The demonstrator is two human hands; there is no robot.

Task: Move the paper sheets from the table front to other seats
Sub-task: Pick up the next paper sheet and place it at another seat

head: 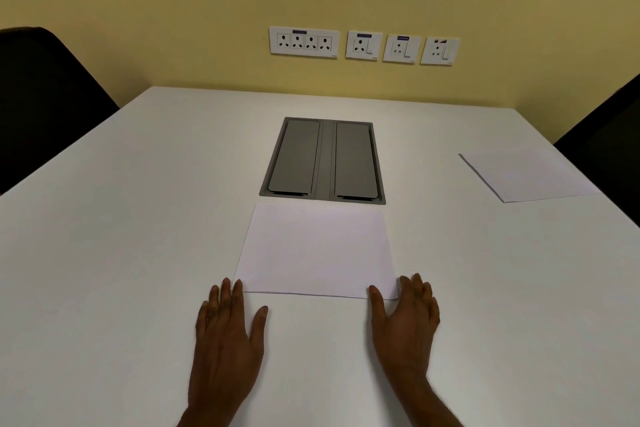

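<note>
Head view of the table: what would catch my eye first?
The left hand and right hand rest at the near corners of a paper sheet on the white table. Behind it sits a grey hatch, and a second sheet lies at the right edge by a black chair.

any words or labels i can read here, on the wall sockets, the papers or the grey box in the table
Nothing here can be read.
On the four-socket plate: a dark label strip, too blurred to read.
On the three single-socket plates: small labels, too blurred to read.
On the front paper sheet and the right paper sheet: no text.
On the grey table box: no markings.
</note>
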